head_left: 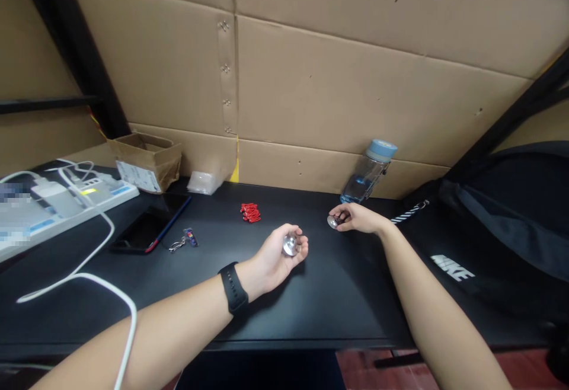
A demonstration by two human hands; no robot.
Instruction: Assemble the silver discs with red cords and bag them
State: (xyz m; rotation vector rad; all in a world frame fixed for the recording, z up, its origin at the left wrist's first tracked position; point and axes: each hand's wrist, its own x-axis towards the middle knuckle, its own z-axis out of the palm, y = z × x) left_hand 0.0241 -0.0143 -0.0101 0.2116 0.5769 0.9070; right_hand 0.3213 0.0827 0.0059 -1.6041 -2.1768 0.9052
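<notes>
Left hand (275, 262), palm turned up, has its fingers curled around a silver piece (290, 245) that sits in the cupped palm, raised over the near middle of the table (347, 301). Right hand (359, 218), farther off and to the right, pinches a second piece (332, 221) between thumb and fingertips; its fingers cover part of that piece, so I cannot tell whether it rests on the table or is just clear of it.

As for progress, I judge the handling to be partway: 2 pieces are in grasp, 1 to each hand, well apart from each other. Neither has been let go, so any release is still undone.

Beyond the left hand, to its far left, lies a red bundle (251, 213), touched by neither hand. Just beyond the right hand a bottle (367, 173) leans at a tilt against the cardboard (306, 105). Farther left are a keyring (189, 238), a phone (151, 224) and a clear pack (203, 182), with a box (166, 162) at the far left and a power strip (127, 194) nearer. At the right edge sits a black bag (511, 218).
</notes>
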